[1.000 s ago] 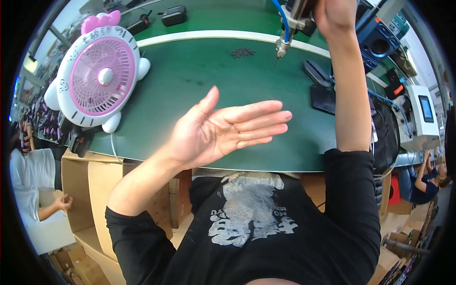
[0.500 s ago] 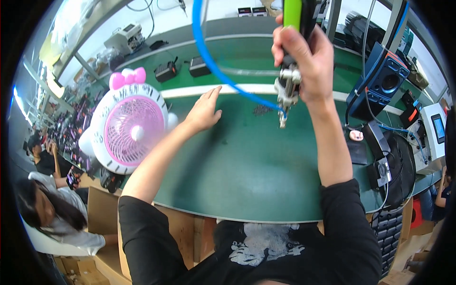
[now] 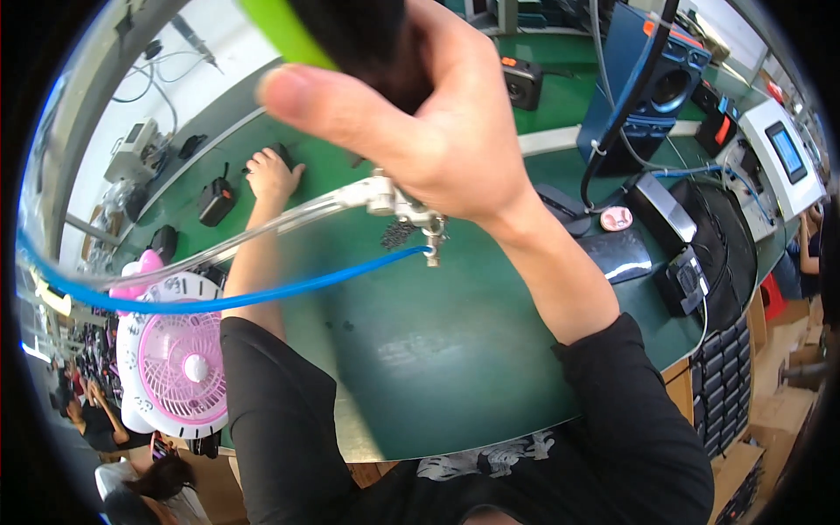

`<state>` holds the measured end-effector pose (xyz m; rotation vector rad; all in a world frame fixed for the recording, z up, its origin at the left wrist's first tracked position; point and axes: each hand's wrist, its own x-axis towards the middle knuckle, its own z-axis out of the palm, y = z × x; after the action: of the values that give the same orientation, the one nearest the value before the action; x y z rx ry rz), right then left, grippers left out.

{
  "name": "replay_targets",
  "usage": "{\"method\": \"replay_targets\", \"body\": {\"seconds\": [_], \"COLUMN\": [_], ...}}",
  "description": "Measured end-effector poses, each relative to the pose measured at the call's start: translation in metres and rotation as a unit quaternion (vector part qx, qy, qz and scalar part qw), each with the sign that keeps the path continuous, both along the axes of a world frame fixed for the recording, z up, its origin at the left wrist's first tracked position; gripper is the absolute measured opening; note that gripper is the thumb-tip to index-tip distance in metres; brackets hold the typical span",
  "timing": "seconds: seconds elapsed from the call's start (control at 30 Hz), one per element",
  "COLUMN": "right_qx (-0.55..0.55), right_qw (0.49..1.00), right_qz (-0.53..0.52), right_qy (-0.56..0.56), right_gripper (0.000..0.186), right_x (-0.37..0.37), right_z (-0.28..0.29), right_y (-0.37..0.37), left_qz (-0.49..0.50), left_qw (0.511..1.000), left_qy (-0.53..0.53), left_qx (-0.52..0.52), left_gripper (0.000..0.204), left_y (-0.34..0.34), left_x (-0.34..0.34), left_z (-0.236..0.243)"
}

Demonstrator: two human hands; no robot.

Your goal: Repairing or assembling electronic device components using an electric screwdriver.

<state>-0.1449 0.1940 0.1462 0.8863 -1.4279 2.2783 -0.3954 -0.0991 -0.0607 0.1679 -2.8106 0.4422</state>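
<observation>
Close in front of me, my right hand (image 3: pixel 446 131) is wrapped round a green and black power screwdriver (image 3: pixel 350 44). Its metal head (image 3: pixel 429 232) points down, with a clear hose (image 3: pixel 289 214) and a blue hose (image 3: pixel 289 300) joined to it. Farther off at the left, my left hand (image 3: pixel 273 179) has its fingers and thumb about a small black speaker (image 3: pixel 281 154), which they partly cover. A second small black speaker (image 3: pixel 216 201) stands to the left of it. Behind the screwdriver head lies a pile of small dark screws (image 3: pixel 399 234) on the green bench top (image 3: pixel 455 341).
A pink and white fan (image 3: pixel 179 350) stands at the left. At the right are a tall blue speaker (image 3: pixel 643 87), a white machine with a screen (image 3: pixel 781 157), black boxes (image 3: pixel 661 210) and cables. Another black speaker (image 3: pixel 522 83) is at the back. People sit at the lower left.
My left hand has reached farther across the bench to a black speaker. The screwdriver in my right hand has come closer to my view, and the view has turned to the right.
</observation>
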Motion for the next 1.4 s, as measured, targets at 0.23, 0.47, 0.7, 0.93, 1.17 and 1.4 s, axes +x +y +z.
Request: {"method": "replay_targets", "body": {"seconds": [0.23,0.47,0.7,0.93,1.17,1.4], "right_qx": [0.059,0.016,0.033,0.101,0.117,0.013], "right_qw": [0.984,0.991,0.995,0.991,0.992,0.983], "right_qz": [-0.136,-0.086,-0.045,-0.074,-0.031,0.183], "right_qy": [0.096,0.097,0.082,0.042,0.041,0.030], "right_gripper": [0.049,0.052,0.043,0.027,0.027,0.047], "right_x": [-0.012,0.000,0.006,0.006,0.020,0.047], "right_z": [-0.009,-0.005,-0.008,-0.011,0.011,0.030], "right_y": [-0.013,-0.029,-0.018,0.011,0.010,-0.004], "left_qz": [0.069,0.019,-0.102,-0.262,-0.307,-0.303], "left_qw": [0.988,0.989,0.982,0.723,0.580,0.552], "left_qy": [-0.045,-0.135,-0.073,-0.235,-0.388,-0.338], "left_qx": [-0.128,0.048,0.137,0.595,0.647,0.699], "left_gripper": [0.089,0.094,0.080,0.062,0.068,0.058], "left_y": [-0.022,-0.104,-0.048,0.016,0.068,0.097], "left_x": [-0.037,-0.046,0.070,0.266,0.342,0.350], "left_z": [0.009,0.008,0.071,0.124,0.070,0.025]}}
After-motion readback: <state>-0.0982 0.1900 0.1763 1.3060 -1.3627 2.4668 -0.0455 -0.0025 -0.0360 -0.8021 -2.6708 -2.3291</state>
